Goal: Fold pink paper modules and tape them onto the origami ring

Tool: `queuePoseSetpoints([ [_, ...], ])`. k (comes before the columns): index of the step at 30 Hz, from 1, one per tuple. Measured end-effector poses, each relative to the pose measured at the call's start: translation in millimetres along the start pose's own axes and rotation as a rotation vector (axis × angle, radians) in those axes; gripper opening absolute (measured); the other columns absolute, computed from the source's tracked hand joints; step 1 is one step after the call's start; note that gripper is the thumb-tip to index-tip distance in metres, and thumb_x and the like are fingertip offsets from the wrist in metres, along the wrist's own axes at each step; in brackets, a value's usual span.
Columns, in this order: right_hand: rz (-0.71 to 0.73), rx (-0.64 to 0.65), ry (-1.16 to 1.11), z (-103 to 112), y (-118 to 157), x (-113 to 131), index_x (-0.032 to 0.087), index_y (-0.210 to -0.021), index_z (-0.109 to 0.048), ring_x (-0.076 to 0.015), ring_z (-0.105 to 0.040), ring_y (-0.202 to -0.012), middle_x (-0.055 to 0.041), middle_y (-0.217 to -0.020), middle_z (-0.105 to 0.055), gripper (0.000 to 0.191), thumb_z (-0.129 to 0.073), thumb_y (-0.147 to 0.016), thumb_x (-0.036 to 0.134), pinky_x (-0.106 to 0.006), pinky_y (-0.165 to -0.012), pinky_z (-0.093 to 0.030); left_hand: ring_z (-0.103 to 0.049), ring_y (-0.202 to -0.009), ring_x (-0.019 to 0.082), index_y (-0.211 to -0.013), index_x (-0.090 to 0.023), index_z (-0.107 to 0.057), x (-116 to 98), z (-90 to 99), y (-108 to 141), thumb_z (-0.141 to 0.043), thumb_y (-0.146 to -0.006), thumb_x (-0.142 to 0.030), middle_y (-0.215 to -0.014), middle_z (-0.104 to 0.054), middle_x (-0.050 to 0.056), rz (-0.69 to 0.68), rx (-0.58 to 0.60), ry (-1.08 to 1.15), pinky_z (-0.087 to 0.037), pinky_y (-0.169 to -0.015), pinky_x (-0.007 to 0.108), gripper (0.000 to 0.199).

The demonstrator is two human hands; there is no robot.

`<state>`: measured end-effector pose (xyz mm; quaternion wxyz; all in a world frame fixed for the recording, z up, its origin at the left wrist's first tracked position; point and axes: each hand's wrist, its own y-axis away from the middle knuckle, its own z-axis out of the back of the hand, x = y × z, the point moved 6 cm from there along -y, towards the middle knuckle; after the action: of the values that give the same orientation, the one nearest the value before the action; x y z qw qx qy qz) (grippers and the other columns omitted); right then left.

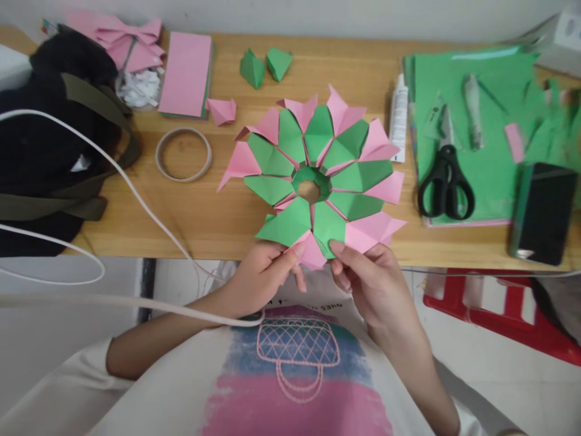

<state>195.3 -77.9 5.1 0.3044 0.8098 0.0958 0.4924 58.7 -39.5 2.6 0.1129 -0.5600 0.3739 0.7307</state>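
A round paper flower [361, 175] of green and pink folded pieces, with a round hole at its centre, is tilted up over the table's front edge. Thumb and fingers of my left hand [263, 272] pinch a pink piece at its lower rim. On the same rim, a little to the right, my right hand [374, 278] grips a green piece, thumb on top. Behind the flower lie two loose green folded pieces [252, 68]. A single pink folded piece [222, 112] sits to their left.
A tape roll [184, 155], stacked pink paper [186, 74] and a black bag [54, 133] are on the left. Right of the flower are a glue tube [399, 118], black scissors [446, 175], green sheets [490, 194] and a phone [544, 212]. A white cable [149, 212] crosses the left side.
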Motion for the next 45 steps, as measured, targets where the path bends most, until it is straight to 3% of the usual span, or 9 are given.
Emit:
queuePoseSetpoints([
  [7,0.070,-0.038,0.045,7,0,-4,0.017,-0.059,-0.062,-0.0035,-0.039,-0.038,0.0043,-0.049,-0.055,0.022,-0.075,-0.070,0.031,-0.018,-0.036,-0.028,-0.044,-0.046,0.010,-0.056,-0.014,-0.061,-1,-2.6,-2,-0.039,-0.093,-0.040,-0.054,-0.063,0.006,0.021,0.033,0.037,-0.035,-0.049,0.024,0.051],
  [20,0.034,-0.025,-0.150,3,-9,-10,0.019,-0.059,-0.054,-0.0050,-0.037,-0.035,0.0055,-0.044,-0.048,0.039,-0.067,-0.072,0.053,-0.021,-0.036,-0.025,-0.043,-0.046,0.010,-0.053,-0.014,-0.060,-3,-4.6,-4,-0.038,-0.094,-0.040,-0.052,-0.063,0.006,0.018,0.049,0.035,-0.036,-0.050,0.024,0.052],
  [29,-0.011,-0.018,-0.157,9,-16,-11,0.019,-0.056,-0.051,-0.0025,-0.028,-0.030,0.0086,-0.037,-0.042,0.029,-0.074,-0.065,0.033,-0.019,-0.033,-0.019,-0.042,-0.046,0.010,-0.057,-0.014,-0.060,0,-7.2,-6,-0.039,-0.093,-0.045,-0.052,-0.062,0.005,0.048,0.063,0.059,-0.035,-0.049,0.024,0.051],
  [38,-0.046,-0.043,-0.132,9,-14,-7,0.018,-0.056,-0.049,-0.0013,-0.028,-0.029,0.0085,-0.036,-0.044,0.030,-0.076,-0.062,0.030,-0.017,-0.032,-0.020,-0.043,-0.048,0.010,-0.055,-0.015,-0.062,5,-5.7,-5,-0.038,-0.093,-0.046,-0.055,-0.063,0.005,0.082,0.064,0.032,-0.034,-0.052,0.024,0.054],
  [45,0.027,-0.058,-0.061,10,-12,-5,0.018,-0.059,-0.054,-0.0022,-0.030,-0.030,0.0087,-0.039,-0.047,0.024,-0.075,-0.065,0.028,-0.018,-0.031,-0.022,-0.043,-0.049,0.010,-0.054,-0.016,-0.060,0,-4.6,-4,-0.039,-0.093,-0.043,-0.054,-0.062,0.002,0.089,0.065,0.010,-0.035,-0.052,0.024,0.052],
])
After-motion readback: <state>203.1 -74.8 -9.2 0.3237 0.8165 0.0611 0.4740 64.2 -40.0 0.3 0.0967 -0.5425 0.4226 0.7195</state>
